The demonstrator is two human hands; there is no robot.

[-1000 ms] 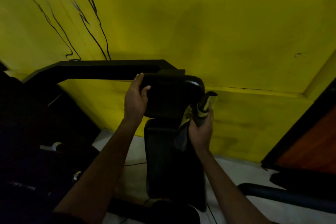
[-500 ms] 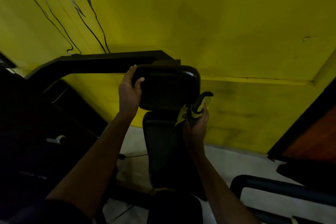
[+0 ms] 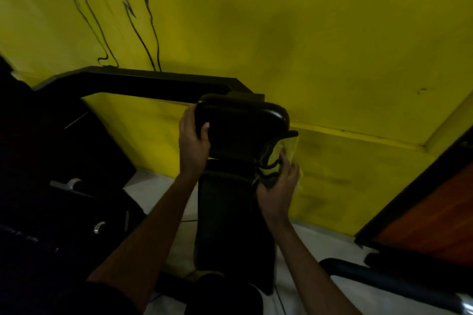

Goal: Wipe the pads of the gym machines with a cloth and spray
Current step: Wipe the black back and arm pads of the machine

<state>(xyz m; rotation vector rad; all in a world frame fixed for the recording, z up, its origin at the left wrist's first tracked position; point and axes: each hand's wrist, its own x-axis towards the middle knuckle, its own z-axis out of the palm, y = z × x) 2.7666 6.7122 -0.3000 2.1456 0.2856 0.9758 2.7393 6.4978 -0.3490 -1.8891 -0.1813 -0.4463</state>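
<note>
A black head pad (image 3: 243,128) tops the gym machine in the middle of the head view, with a longer black back pad (image 3: 230,225) below it. My left hand (image 3: 192,146) grips the head pad's left edge, thumb on its front. My right hand (image 3: 279,186) holds a spray bottle (image 3: 277,151) with a black trigger, together with a yellow cloth (image 3: 293,143), just beside the head pad's lower right corner. The bottle's body is mostly hidden by my fingers.
A black frame bar (image 3: 143,82) runs left from the head pad along the yellow wall (image 3: 307,33). Dark machine parts (image 3: 64,199) fill the left. A black padded bar (image 3: 384,281) lies low on the right, under a dark-framed orange panel (image 3: 435,217). Pale floor (image 3: 158,192) shows below.
My left hand has slid a little down the pad's left edge, its thumb now on the front. My right hand with bottle and cloth stays beside the pad's lower right corner. The view has shifted slightly.
</note>
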